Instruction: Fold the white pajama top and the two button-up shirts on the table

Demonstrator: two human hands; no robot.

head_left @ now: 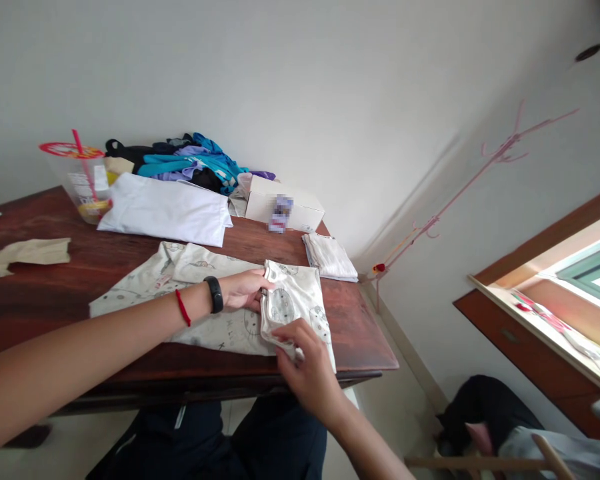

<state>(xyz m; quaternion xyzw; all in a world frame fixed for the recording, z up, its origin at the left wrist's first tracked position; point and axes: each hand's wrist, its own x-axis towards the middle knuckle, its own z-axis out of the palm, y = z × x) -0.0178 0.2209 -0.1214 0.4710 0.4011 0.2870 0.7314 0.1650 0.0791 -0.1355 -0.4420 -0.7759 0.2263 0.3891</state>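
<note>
A white garment printed with grey cartoon cat faces [210,331] lies across the front of the dark wooden table [360,333]. Its right end is folded over into layers. My left hand [247,290], wearing a black wristband, grips the left edge of those layers, with some fingers hidden beneath the cloth. At the near corner of the same fold, my right hand [305,360] pinches the fabric between thumb and fingers.
Behind the garment lie a folded white cloth [165,208], a plastic cup with a straw [83,183], heaped clothes [190,163] and a white box [305,207]. A small folded cloth [330,257] sits back right. A pink coat stand [455,177] leans rightward in view.
</note>
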